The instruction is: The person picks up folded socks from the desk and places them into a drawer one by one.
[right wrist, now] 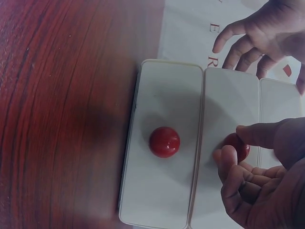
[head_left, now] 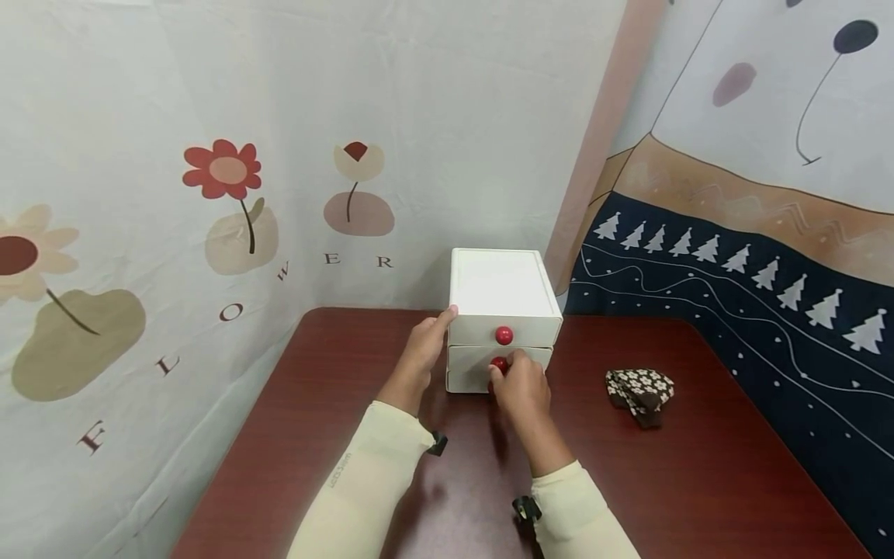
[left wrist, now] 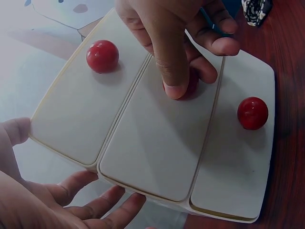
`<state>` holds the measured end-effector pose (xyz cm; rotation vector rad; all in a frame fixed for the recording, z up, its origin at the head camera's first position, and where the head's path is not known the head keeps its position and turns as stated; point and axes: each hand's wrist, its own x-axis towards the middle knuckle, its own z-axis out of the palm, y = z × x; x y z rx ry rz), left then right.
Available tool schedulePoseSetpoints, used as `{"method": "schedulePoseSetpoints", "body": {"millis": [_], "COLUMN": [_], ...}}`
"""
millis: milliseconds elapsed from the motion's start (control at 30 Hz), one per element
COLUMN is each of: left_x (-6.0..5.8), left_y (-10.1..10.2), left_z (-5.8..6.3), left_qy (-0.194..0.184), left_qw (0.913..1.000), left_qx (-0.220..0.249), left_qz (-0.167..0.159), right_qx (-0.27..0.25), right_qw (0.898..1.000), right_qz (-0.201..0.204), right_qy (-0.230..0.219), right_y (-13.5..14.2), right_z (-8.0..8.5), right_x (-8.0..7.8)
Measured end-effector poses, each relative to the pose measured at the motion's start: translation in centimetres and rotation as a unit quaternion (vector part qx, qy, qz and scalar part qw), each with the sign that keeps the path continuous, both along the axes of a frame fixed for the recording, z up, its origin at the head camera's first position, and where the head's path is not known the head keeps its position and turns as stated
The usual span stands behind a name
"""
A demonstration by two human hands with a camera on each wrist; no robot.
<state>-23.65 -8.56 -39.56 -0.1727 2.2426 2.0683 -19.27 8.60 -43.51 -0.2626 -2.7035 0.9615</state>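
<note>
A small white drawer cabinet (head_left: 503, 281) stands on the table, with three drawers stacked one above another, each with a round red knob. My right hand (head_left: 522, 384) pinches the middle knob (right wrist: 240, 149) between thumb and fingers. The middle drawer front (left wrist: 152, 143) looks level with the others. Against the cabinet's left side rests my left hand (head_left: 424, 345), its fingers spread along the wall and the thumb at the front upper edge. The top knob (left wrist: 102, 56) and the bottom knob (right wrist: 164, 142) are untouched. The drawers' insides are hidden.
To the right of the cabinet, a dark floral cloth item (head_left: 639, 392) lies bunched on the brown table (head_left: 335, 435). Printed fabric walls (head_left: 433, 140) hang behind the table and along its right side.
</note>
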Motion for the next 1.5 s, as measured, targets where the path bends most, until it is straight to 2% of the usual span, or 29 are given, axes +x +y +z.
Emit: {"method": "schedulePoseSetpoints", "body": {"millis": [367, 867, 967, 1233, 1367, 1500], "left_x": [0.0, 0.1, 0.2, 0.1, 0.0, -0.1], "left_y": [0.0, -0.1, -0.1, -0.1, -0.1, -0.1], "left_z": [0.0, 0.2, 0.1, -0.2, -0.4, -0.3], "left_qy": [-0.001, -0.005, -0.008, -0.005, 0.002, 0.009], "left_qw": [1.0000, 0.9998, 0.9998, 1.0000, 1.0000, 0.9999], "left_qx": [-0.007, -0.019, -0.017, -0.006, -0.004, -0.006], "left_qz": [-0.004, 0.001, 0.002, 0.005, 0.005, 0.006], "right_qx": [-0.009, -0.018, -0.015, 0.022, 0.019, 0.014], "right_qw": [1.000, 1.000, 1.000, 0.995, 0.992, 0.990], "right_qz": [-0.003, 0.000, -0.001, 0.000, -0.007, 0.004], "right_qy": [-0.011, 0.011, -0.009, -0.101, -0.125, -0.140], "right_y": [0.0, 0.2, 0.4, 0.8, 0.7, 0.7], "right_z": [0.1, -0.7, -1.2, -2.5, -2.7, -3.3], "right_x": [-0.2, 0.1, 0.1, -0.4, -0.5, -0.9]}}
